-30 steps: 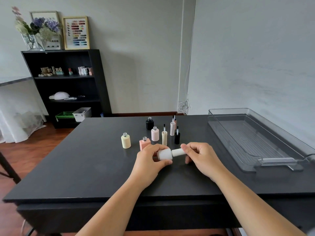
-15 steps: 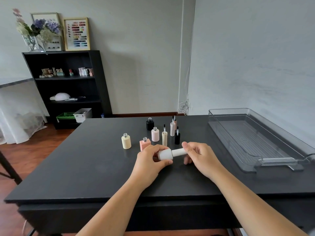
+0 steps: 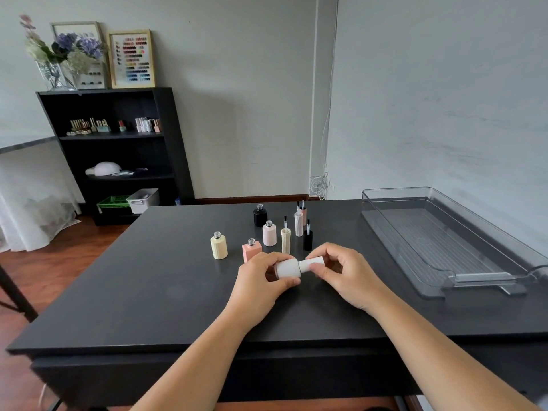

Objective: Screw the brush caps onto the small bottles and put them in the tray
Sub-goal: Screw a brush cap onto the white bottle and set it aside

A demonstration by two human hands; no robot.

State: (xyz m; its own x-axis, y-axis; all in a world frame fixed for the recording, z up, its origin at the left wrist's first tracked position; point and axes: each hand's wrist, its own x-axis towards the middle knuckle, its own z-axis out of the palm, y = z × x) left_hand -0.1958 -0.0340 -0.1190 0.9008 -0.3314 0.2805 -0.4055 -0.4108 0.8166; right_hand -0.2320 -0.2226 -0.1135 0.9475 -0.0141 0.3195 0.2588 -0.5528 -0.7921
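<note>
My left hand grips a small white bottle lying sideways just above the black table. My right hand pinches the white brush cap that sits on the bottle's neck. Behind my hands stand open bottles: a cream one, a pink square one, a pale pink one and a black one. Several brush caps stand upside down beside them: cream, white, black, and a pink one partly hidden. The clear plastic tray at the right holds nothing.
A black shelf unit stands against the far wall at the left, with small bottles, a white lamp and bins. A vase of flowers and framed colour charts stand on top. The wall runs close behind the tray.
My right fingers have shifted around the cap, turning it on the white bottle. The bottle and my left hand stay in about the same place.
</note>
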